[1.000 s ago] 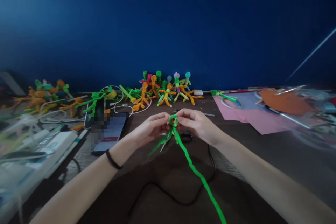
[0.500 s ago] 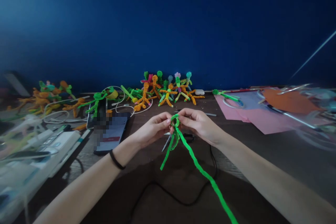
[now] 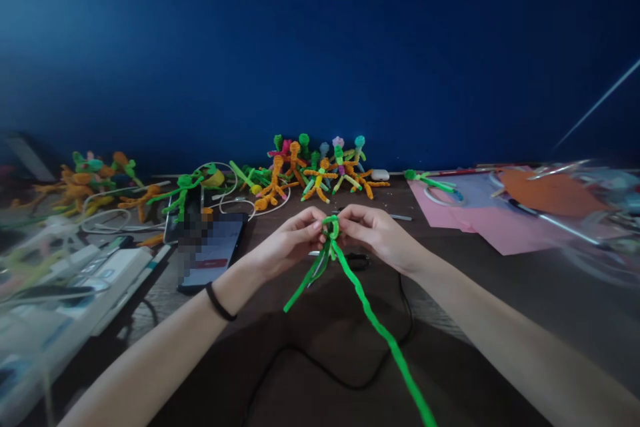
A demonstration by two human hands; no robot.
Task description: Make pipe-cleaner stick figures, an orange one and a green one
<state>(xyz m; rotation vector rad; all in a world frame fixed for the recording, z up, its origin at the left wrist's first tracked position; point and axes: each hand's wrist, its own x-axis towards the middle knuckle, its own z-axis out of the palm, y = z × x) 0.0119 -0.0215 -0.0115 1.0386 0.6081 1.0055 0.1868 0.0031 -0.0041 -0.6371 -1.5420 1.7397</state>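
Between my hands is a bright green fuzzy pipe cleaner (image 3: 369, 312), bent into a small loop at the top. One long end trails down to the bottom edge, and shorter ends hang to the lower left. My left hand (image 3: 299, 235) pinches the loop from the left. From the right, my right hand (image 3: 369, 232) grips the same loop between thumb and fingers. The exact fingertip contact is partly hidden. Beneath the hands lie scissors (image 3: 357, 261), largely covered by the pipe cleaner and fingers.
Several colourful pipe-cleaner figures (image 3: 320, 180) stand by the blue wall. A phone (image 3: 213, 250) and a white power strip (image 3: 107, 280) lie left. Pink paper (image 3: 515, 230) and an orange sheet (image 3: 553, 192) lie right. A black cable (image 3: 345, 383) crosses the table in front.
The shorter green ends have swung to the left, and the long end has shifted slightly left. Both hands stay on the loop, almost in place.
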